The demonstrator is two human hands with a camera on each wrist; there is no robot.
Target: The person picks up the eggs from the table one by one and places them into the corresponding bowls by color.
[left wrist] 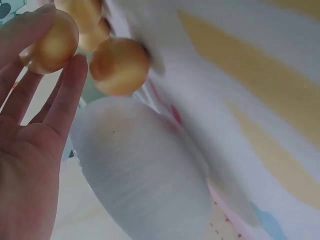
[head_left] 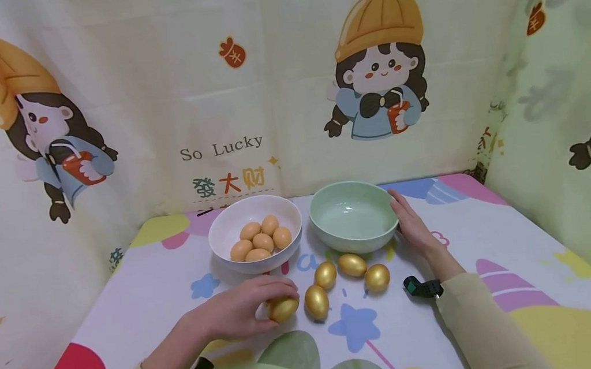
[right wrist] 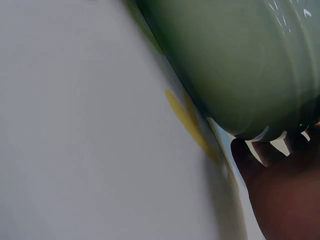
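Observation:
My left hand [head_left: 240,307] pinches a golden egg [head_left: 283,309] between thumb and fingers, in front of the white bowl. In the left wrist view the same golden egg [left wrist: 55,42] sits between thumb and fingertips. Several more golden eggs [head_left: 317,302] lie on the table to its right, below the green bowl [head_left: 350,218]. Against that bowl's right side rests my right hand [head_left: 414,224], fingers fairly straight along the outer wall. Up close in the right wrist view, the fingers [right wrist: 265,155] touch the glossy green bowl [right wrist: 225,60]; their tips are hidden.
A white bowl [head_left: 218,231] holding several brown eggs [head_left: 263,242] stands left of the green bowl, near the back of the table. The tablecloth [head_left: 152,288] has colourful prints. A patterned curtain [head_left: 278,93] hangs behind the table, and another sheet [head_left: 559,158] is at the right.

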